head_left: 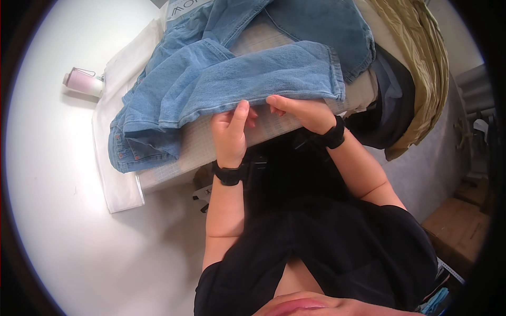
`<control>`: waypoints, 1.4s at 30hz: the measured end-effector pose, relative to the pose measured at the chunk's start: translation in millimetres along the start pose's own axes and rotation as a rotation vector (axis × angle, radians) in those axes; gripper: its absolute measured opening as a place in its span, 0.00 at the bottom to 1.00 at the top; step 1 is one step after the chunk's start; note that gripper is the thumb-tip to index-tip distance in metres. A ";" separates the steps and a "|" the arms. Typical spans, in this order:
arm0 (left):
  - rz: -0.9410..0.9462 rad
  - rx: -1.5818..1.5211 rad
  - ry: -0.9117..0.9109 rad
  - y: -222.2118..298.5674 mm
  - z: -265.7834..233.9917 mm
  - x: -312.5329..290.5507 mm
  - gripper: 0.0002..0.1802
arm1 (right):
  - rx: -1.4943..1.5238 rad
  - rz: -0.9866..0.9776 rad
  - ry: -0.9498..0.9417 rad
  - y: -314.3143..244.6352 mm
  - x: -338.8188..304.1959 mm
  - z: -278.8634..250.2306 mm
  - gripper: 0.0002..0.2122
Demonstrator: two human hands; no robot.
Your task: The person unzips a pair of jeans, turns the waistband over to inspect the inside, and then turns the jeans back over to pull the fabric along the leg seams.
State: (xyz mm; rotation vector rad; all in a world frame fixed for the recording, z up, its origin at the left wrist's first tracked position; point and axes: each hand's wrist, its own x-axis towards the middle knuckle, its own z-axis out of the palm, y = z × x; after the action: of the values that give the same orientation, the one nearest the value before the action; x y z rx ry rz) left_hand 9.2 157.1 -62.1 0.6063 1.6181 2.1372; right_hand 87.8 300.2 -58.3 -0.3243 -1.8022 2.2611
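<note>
A pair of light blue jeans (pixel 221 79) lies over a padded board (pixel 205 150) covered in pale checked cloth. One leg stretches to the right, its hem (pixel 334 73) at that end; the waistband part droops over the board's near left edge. My left hand (pixel 232 129) pinches the leg's near edge, thumb on top and fingers curled beneath. Closer to the hem, my right hand (pixel 305 111) holds the same edge between thumb and fingers. Fabric partly hides the fingertips of both hands.
Darker blue denim (pixel 327 29) lies at the far side. Gold-olive fabric (pixel 421 79) and dark garments (pixel 385 121) hang over the right end. A pale pink spool-like roll (pixel 84 82) is at the left, beside white cloth (pixel 124 187). Cardboard boxes (pixel 456 226) stand at lower right.
</note>
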 end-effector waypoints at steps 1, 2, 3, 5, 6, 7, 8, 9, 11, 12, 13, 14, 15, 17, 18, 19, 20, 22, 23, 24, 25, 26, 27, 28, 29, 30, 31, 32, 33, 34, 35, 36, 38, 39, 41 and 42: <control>0.005 0.006 -0.005 1.6 1.1 0.1 0.10 | -0.001 0.000 -0.002 0.2 0.2 0.6 0.05; 0.009 0.013 -0.010 2.6 1.5 0.1 0.10 | 0.000 -0.022 -0.011 0.3 0.3 1.2 0.05; 0.009 0.011 -0.010 1.8 1.2 0.5 0.10 | 0.000 -0.044 -0.016 0.7 0.3 1.2 0.05; 0.005 0.035 -0.028 -0.7 0.2 1.0 0.10 | -0.013 -0.043 -0.010 1.1 -0.3 0.8 0.06; 0.007 0.034 -0.028 -0.6 0.1 1.2 0.10 | -0.022 -0.045 -0.008 0.9 -0.1 1.1 0.06; 0.009 0.047 -0.022 -0.4 0.1 1.1 0.10 | -0.024 -0.047 -0.009 1.3 0.1 1.7 0.06; 0.011 0.060 -0.017 -0.2 0.0 0.9 0.11 | -0.002 -0.057 -0.007 2.2 0.2 2.6 0.06; 0.013 0.059 -0.018 -0.3 -0.5 0.9 0.11 | 0.020 -0.068 -0.004 2.7 0.4 2.7 0.06; -0.012 -0.011 -0.028 -0.2 -1.6 1.2 0.11 | 0.015 -0.075 -0.011 3.2 0.5 1.1 0.06; -0.010 -0.011 -0.028 0.0 -1.2 1.3 0.11 | 0.012 -0.080 -0.018 3.3 0.4 0.7 0.06; -0.015 -0.023 -0.023 0.3 -0.2 1.4 0.11 | 0.012 -0.080 -0.018 3.1 0.2 0.7 0.06; -0.019 -0.034 -0.018 0.5 0.6 1.4 0.11 | -0.006 -0.084 -0.014 3.1 -0.3 1.1 0.06; -0.019 -0.034 -0.018 0.6 1.5 1.3 0.11 | -0.025 -0.088 -0.009 3.1 -0.8 1.3 0.07; -0.011 -0.037 0.003 0.6 2.6 1.3 0.10 | 0.012 -0.072 -0.010 -2.3 -2.6 2.6 0.07; -0.010 -0.037 0.001 0.7 3.1 1.5 0.10 | 0.048 -0.058 -0.008 -4.7 -3.4 2.7 0.07; -0.002 -0.030 -0.004 0.7 3.6 1.5 0.10 | 0.048 -0.059 -0.007 -4.9 -3.5 2.7 0.07; 0.006 -0.023 -0.009 0.6 4.0 1.5 0.10 | 0.081 -0.051 0.014 -5.0 -3.5 2.8 0.07; 0.006 -0.017 -0.004 0.2 3.5 1.6 0.10 | 0.115 -0.044 0.033 -5.6 -3.4 2.9 0.07; 0.005 -0.011 0.002 -0.3 3.3 1.6 0.10 | 0.098 -0.055 0.026 -6.3 -3.8 2.6 0.07; 0.007 -0.010 0.002 -1.2 2.3 1.2 0.10 | 0.081 -0.066 0.018 -6.7 -4.1 2.8 0.07; 0.007 -0.024 0.022 -2.4 1.1 0.8 0.09 | 0.080 -0.067 0.017 -6.5 -4.3 3.4 0.07; 0.007 -0.039 0.041 -2.7 0.3 0.5 0.08 | 0.064 -0.083 0.013 -6.0 -4.4 4.0 0.07; 0.008 -0.039 0.041 -2.3 0.0 0.4 0.08 | 0.048 -0.100 0.010 -5.4 -4.4 4.2 0.07; 0.006 -0.035 0.047 -1.8 -0.2 0.3 0.08 | 0.047 -0.101 0.009 -4.7 -4.2 4.4 0.07; 0.004 -0.031 0.053 -1.3 -0.4 0.3 0.08 | 0.035 -0.113 0.003 -4.0 -3.8 4.5 0.07; 0.005 -0.032 0.052 -1.0 -0.1 0.4 0.08 | 0.023 -0.124 -0.002 -3.2 -3.6 4.4 0.06; 0.000 -0.033 0.052 -0.6 0.2 0.5 0.08 | 0.022 -0.126 -0.002 -2.6 -3.1 4.5 0.06; -0.005 -0.033 0.051 0.0 0.6 0.6 0.08 | 0.011 -0.132 0.003 -2.0 -2.5 4.7 0.07; -0.004 -0.033 0.051 0.8 1.3 0.3 0.08 | 0.000 -0.138 0.007 -1.2 -2.0 4.7 0.08; -0.001 -0.023 0.041 1.8 2.4 0.0 0.07 | -0.001 -0.139 0.007 0.0 -1.4 4.3 0.08; 0.002 -0.014 0.032 2.4 3.0 -0.4 0.07 | -0.013 -0.144 0.008 1.4 -0.6 3.7 0.08; 0.001 -0.016 0.028 1.4 2.4 -0.1 0.07 | -0.027 -0.149 0.013 2.4 -0.3 2.7 0.08; -0.021 0.077 -0.037 -1.5 0.1 0.6 0.07 | -0.040 -0.127 0.033 3.9 0.2 2.4 0.08; -0.020 0.076 -0.039 -1.1 1.6 0.3 0.07 | -0.049 -0.105 0.044 4.3 0.3 2.7 0.08; 0.023 0.067 -0.052 -0.2 5.3 -0.1 0.08 | -0.059 -0.111 0.043 4.5 0.1 2.8 0.08; 0.023 0.066 -0.053 -1.3 4.3 0.5 0.08 | -0.067 -0.115 0.040 4.5 0.3 3.0 0.08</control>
State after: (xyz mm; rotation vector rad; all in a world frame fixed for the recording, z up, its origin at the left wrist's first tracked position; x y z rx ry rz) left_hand 11.2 161.1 -62.3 0.7001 1.6668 2.0728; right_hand 86.4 296.5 -62.1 -0.2681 -1.8303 2.1059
